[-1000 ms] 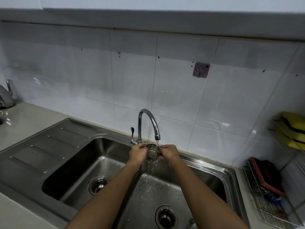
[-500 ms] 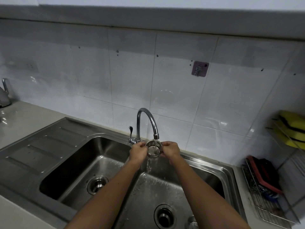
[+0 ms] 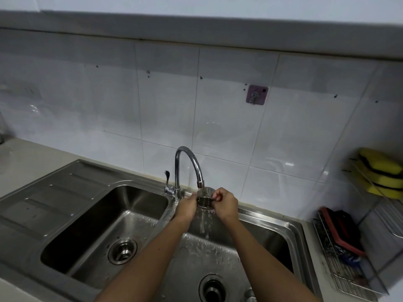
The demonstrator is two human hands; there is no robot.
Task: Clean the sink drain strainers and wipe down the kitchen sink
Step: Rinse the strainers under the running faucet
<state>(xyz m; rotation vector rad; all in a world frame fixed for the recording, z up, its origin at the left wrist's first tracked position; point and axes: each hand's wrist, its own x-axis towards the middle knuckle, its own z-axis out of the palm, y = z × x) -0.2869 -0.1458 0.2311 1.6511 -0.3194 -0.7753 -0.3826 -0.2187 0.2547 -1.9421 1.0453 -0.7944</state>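
A small round stainless steel drain strainer (image 3: 205, 199), cup-shaped with perforated walls, sits just under the faucet spout (image 3: 199, 184). The left hand (image 3: 186, 207) and right hand (image 3: 225, 203) grip it by its sides. Water (image 3: 204, 225) streams through it into the wet, speckled right bowl of a double-bowl stainless steel sink (image 3: 272, 217). The left bowl's drain (image 3: 122, 250) holds a metal fitting. The right bowl's drain (image 3: 212, 288) is a dark opening. A ribbed drainboard (image 3: 50, 192) extends left.
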